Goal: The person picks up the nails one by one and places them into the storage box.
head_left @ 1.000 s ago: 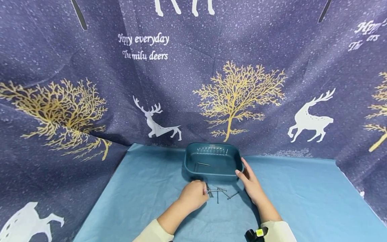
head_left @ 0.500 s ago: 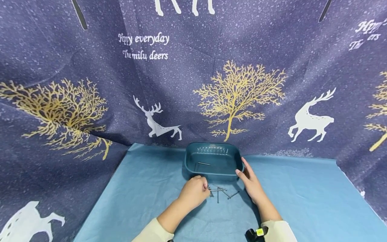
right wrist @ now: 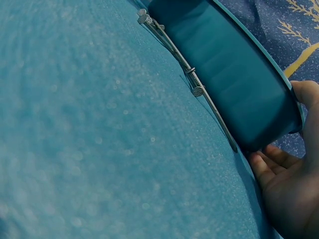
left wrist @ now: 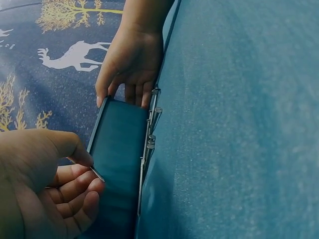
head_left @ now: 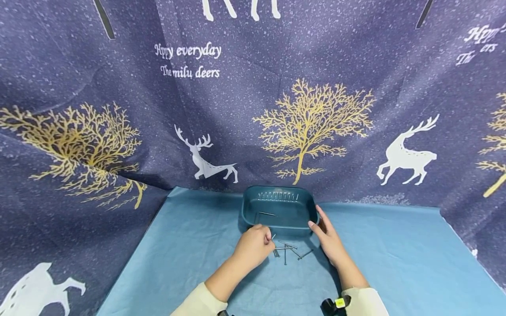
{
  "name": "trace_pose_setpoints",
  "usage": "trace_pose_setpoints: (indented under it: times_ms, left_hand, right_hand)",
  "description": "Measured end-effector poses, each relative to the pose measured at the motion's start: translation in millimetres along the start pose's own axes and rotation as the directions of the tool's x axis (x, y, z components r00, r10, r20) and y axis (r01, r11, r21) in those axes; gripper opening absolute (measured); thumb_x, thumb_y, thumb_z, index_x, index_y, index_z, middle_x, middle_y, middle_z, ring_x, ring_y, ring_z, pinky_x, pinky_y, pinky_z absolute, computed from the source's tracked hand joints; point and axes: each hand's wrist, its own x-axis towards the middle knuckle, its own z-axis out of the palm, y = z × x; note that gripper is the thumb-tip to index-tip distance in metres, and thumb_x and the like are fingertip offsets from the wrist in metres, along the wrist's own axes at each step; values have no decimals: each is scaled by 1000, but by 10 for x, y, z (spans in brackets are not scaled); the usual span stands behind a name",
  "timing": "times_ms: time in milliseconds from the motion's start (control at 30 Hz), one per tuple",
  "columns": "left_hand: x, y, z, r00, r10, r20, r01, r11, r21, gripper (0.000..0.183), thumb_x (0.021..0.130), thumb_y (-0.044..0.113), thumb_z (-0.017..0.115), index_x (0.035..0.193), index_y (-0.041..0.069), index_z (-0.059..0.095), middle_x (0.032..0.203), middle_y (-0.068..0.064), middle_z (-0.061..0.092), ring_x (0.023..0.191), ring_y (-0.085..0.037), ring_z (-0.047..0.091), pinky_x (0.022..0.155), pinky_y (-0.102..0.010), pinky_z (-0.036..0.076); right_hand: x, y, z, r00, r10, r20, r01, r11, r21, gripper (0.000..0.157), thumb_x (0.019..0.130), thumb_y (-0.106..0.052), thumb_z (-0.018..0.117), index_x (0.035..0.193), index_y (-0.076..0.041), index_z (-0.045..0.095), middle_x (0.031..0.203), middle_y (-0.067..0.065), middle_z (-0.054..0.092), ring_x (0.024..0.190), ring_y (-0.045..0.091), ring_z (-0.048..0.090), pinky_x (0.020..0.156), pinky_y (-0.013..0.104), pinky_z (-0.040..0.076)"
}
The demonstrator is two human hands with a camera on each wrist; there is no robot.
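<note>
My left hand (head_left: 254,246) pinches a nail (left wrist: 97,174) between thumb and fingertips, in front of the near wall of a teal plastic bin (head_left: 278,228). In the head view the tip of that nail pokes out beside the fingers. My right hand (head_left: 331,242) holds the bin's right end, with the thumb at the rim and the other fingers low on the outside wall. Two nails (head_left: 267,214) lie inside the bin, near its left side. Several loose nails (right wrist: 198,91) lie on the cloth just in front of the bin, some crossing each other.
A light blue cloth (head_left: 395,254) covers the table. Behind the bin hangs a dark blue curtain (head_left: 245,109) printed with deer and golden trees, and its lower edge meets the back of the table.
My left hand has risen from the loose nails toward the bin's near rim, and a pinched nail now shows at its fingers. The right hand and bin have stayed in place.
</note>
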Motion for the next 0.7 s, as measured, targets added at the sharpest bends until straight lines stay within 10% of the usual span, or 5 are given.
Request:
trace_pose_setpoints:
  times_ms: [700]
  left_hand:
    - [80, 18, -54, 998, -13, -60, 10, 998, -56, 15, 78, 11, 68, 76, 18, 54, 75, 8, 51, 64, -2, 45, 60, -17, 41]
  right_hand:
    - [13, 24, -2, 1000, -5, -7, 5, 1000, -18, 75, 103, -47, 54, 163, -30, 13, 171, 16, 3, 156, 42, 8, 124, 61, 15]
